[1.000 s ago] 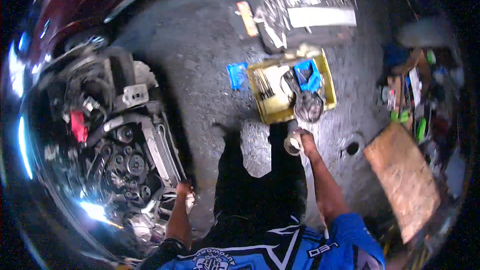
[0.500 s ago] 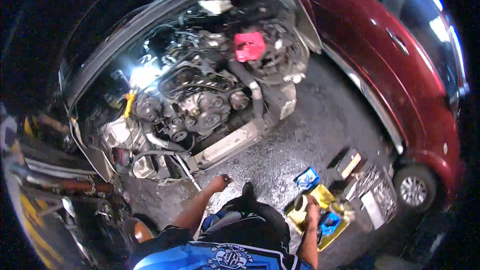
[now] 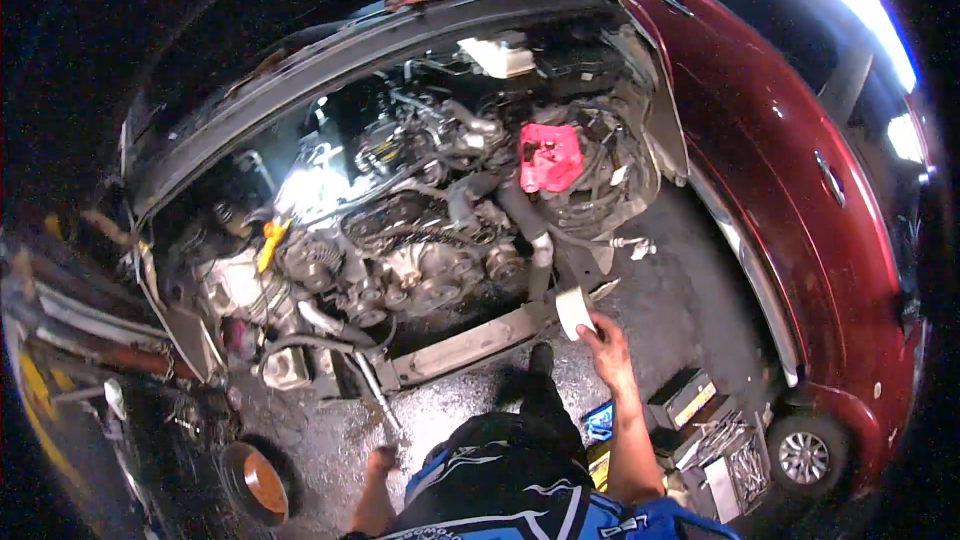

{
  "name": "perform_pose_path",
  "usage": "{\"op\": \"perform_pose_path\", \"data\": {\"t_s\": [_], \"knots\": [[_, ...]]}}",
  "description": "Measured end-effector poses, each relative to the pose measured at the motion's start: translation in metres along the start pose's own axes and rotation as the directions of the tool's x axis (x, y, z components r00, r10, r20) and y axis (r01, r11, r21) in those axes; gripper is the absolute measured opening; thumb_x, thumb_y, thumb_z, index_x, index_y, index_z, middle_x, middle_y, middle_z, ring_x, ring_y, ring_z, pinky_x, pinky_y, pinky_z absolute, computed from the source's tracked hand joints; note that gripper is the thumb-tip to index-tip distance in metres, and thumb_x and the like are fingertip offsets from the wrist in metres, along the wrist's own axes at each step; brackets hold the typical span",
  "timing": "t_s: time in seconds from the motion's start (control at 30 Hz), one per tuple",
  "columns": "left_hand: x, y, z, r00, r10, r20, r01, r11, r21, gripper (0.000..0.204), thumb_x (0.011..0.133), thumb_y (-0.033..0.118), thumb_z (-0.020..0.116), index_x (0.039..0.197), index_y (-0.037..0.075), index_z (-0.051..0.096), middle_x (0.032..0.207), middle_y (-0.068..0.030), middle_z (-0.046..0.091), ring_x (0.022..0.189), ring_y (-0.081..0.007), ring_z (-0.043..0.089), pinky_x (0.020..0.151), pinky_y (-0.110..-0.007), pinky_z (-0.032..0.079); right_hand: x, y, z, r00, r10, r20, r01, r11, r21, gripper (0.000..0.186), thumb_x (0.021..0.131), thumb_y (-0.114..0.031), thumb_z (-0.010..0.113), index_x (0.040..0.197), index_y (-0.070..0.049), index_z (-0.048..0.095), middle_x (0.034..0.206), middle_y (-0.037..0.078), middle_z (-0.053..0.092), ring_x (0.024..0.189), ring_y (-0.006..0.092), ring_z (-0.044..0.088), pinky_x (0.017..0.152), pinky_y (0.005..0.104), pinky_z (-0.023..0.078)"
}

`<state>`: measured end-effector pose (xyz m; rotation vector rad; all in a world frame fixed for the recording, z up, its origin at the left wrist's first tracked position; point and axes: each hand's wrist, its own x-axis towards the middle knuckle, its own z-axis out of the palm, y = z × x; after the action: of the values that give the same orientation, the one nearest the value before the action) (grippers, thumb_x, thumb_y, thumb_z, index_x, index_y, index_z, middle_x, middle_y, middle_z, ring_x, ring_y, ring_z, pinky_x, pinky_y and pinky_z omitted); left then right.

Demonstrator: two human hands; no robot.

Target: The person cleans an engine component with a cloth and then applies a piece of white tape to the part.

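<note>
1. The left hand (image 3: 380,460) is small and dim at 7 o'clock; it is near a thin rod (image 3: 375,395), but I cannot tell whether it grips it or how far it is open.
2. The person's torso (image 3: 520,500) hides the floor at 6 o'clock; the tool tray (image 3: 725,455) at 4 o'clock is partly cut off behind the right forearm.
3. The right hand (image 3: 605,340) is stretched forward, fingers closed round a pale tape roll (image 3: 573,310), held up just beside the engine's (image 3: 420,240) lower front edge.
4. The floor (image 3: 680,310) is dark, wet-looking concrete. A red car (image 3: 790,170) with its front stripped fills the view; a red cap (image 3: 548,155) sits at 12 o'clock.
</note>
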<state>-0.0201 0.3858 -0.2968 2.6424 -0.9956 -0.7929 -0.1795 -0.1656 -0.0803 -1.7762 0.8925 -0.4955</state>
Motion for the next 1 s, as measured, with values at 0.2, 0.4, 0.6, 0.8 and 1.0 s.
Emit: {"op": "perform_pose_path", "data": {"t_s": [0.2, 0.4, 0.6, 0.8, 1.0], "knots": [[-0.035, 0.073, -0.003, 0.959, -0.226, 0.170, 0.255, 0.950, -0.180, 0.019, 0.086, 0.016, 0.061, 0.095, -0.001, 0.064, 0.072, -0.0134, 0.065, 0.055, -0.0236, 0.064, 0.046, -0.034, 0.054, 0.168, -0.113, -0.047, 0.937, -0.348, -0.022, 0.331, 0.909, -0.252, 0.047, 0.088, -0.036, 0.067, 0.122, -0.003, 0.060, 0.129, 0.022, 0.057, 0.123, 0.0370, 0.050, 0.107, 0.0432, 0.036], [0.028, 0.140, -0.012, 0.646, -0.715, 0.268, 0.306, -0.078, -0.949, 0.022, 0.091, 0.024, 0.059, 0.101, 0.004, 0.062, 0.074, -0.0099, 0.062, 0.054, -0.0210, 0.059, 0.045, -0.035, 0.052, 0.452, -0.148, -0.085, 0.655, -0.749, 0.102, 0.572, 0.402, -0.715, 0.035, 0.089, -0.027, 0.062, 0.117, -0.007, 0.057, 0.113, 0.017, 0.060, 0.105, 0.0377, 0.054, 0.093, 0.0474, 0.043], [0.046, 0.203, -0.020, 0.593, -0.793, 0.139, 0.231, 0.002, -0.973, 0.031, 0.093, 0.031, 0.062, 0.103, 0.002, 0.060, 0.072, -0.0115, 0.063, 0.053, -0.0174, 0.059, 0.044, -0.031, 0.050, 0.636, -0.156, -0.059, 0.525, -0.850, 0.037, 0.561, 0.313, -0.767, 0.020, 0.077, -0.013, 0.062, 0.095, -0.003, 0.064, 0.095, 0.019, 0.065, 0.090, 0.0393, 0.060, 0.083, 0.0464, 0.047], [0.002, 0.229, 0.033, 0.439, -0.831, 0.341, 0.192, -0.283, -0.940, 0.026, 0.088, 0.028, 0.070, 0.095, 0.005, 0.060, 0.064, -0.0090, 0.061, 0.044, -0.0184, 0.055, 0.039, -0.033, 0.048, 0.685, -0.141, -0.038, 0.770, -0.612, 0.179, 0.431, 0.292, -0.854, 0.036, 0.090, -0.025, 0.054, 0.123, -0.013, 0.059, 0.125, 0.016, 0.059, 0.110, 0.0385, 0.057, 0.098, 0.0508, 0.042], [-0.017, 0.203, 0.053, 0.502, -0.758, 0.416, 0.352, -0.261, -0.899, 0.029, 0.088, 0.026, 0.069, 0.099, 0.000, 0.059, 0.072, -0.0144, 0.067, 0.050, -0.0205, 0.061, 0.044, -0.033, 0.050, 0.608, -0.181, -0.042, 0.597, -0.781, -0.181, 0.242, 0.391, -0.888, 0.052, 0.095, -0.042, 0.050, 0.125, 0.000, 0.056, 0.125, 0.024, 0.057, 0.117, 0.0376, 0.052, 0.101, 0.0467, 0.038]]}}
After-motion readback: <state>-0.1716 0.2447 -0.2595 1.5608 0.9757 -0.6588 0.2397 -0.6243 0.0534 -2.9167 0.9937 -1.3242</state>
